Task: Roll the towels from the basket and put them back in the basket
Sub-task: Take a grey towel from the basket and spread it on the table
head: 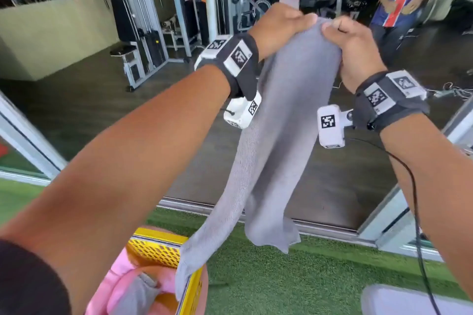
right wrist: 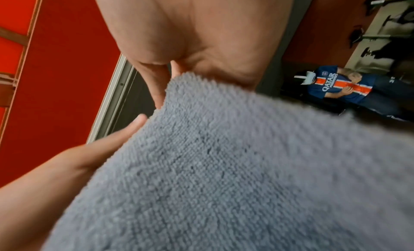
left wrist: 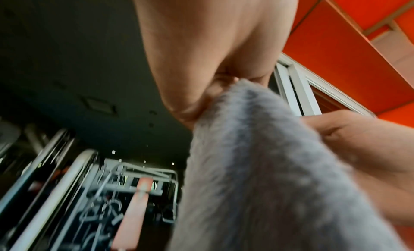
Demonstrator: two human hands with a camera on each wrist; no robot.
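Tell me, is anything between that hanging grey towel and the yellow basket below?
Nothing visible. Both hands, left and right, pinch the grey terry towel's top edge; its lower corner already drapes on the yellow perforated plastic basket's rim. Pink towels lie inside.

Both hands were raised side by side, holding the top edge of a grey towel (head: 276, 140). The left hand (head: 279, 27) and the right hand (head: 355, 46) each pinched it near the middle, and the cloth hung down in two folds. Its lower left corner draped over the rim of a yellow basket (head: 158, 248) on the green turf (head: 294, 284), where pink towels (head: 122, 286) lay inside.
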